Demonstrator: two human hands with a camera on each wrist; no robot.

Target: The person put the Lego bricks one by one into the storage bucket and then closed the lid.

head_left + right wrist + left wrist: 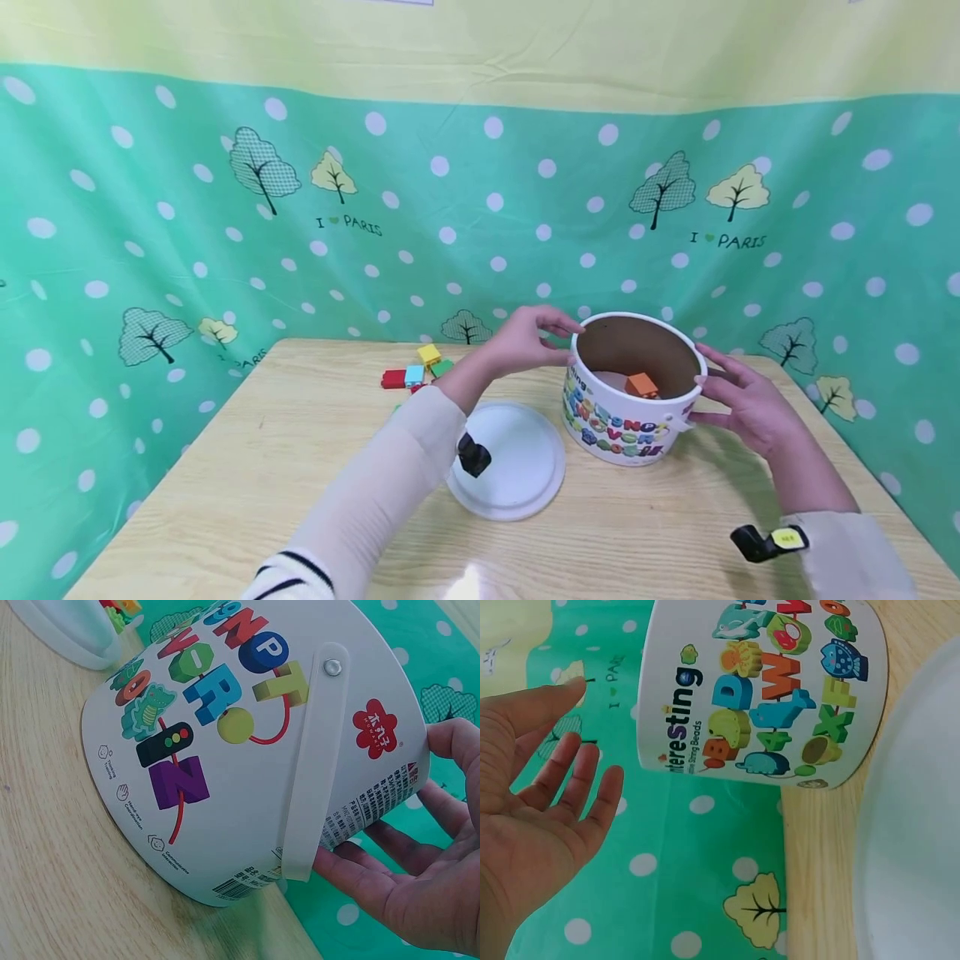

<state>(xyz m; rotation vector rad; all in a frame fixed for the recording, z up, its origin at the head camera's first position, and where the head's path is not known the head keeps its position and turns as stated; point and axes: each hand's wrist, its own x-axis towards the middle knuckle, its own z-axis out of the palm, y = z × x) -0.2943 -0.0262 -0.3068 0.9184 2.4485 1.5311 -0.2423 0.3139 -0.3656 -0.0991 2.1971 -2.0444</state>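
A white round bucket (622,425) printed with colourful letters and animals stands upright on the table, its top uncovered. Inside lies an orange toy block (641,385). My left hand (531,340) is at the bucket's left rim with fingers spread; the left wrist view shows a gap between fingertips and bucket. On the other side my right hand (753,408) touches the outer wall and rim with spread, slightly bent fingers, close to the white strap handle (311,765). To the left of the bucket lies a round white lid (517,458), partly covered by my left sleeve.
Behind my left forearm sit several toy blocks: a red block (393,379), a light blue block (415,376), a yellow block (429,355) and a green block (442,367). A green dotted curtain (480,200) hangs along the back edge of the wooden table (247,483).
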